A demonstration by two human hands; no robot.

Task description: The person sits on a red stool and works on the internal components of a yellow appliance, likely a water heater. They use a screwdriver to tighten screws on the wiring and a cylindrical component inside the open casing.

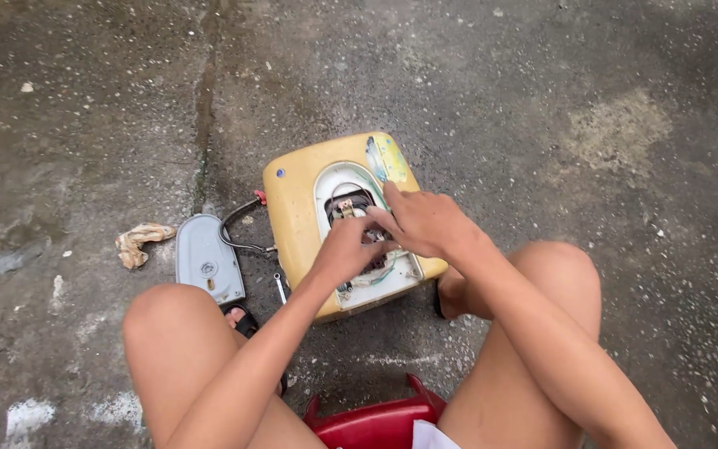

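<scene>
Both hands (384, 237) inside yellow casing (297, 208)

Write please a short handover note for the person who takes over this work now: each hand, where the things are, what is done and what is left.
Left hand: inside the open compartment of the yellow appliance, fingers on the wiring. Whether it grips something cannot be seen.
Right hand: also at the opening, fingers spread over the inner parts; grip unclear.
Things: the appliance lies on the concrete ground between the knees. The grey cover lies to its left, a small wrench is beside it, and a crumpled rag lies further left.
Done: cover is off, inside exposed.
Left: the inner parts and wires are in place; the cover is not yet back on.
</scene>
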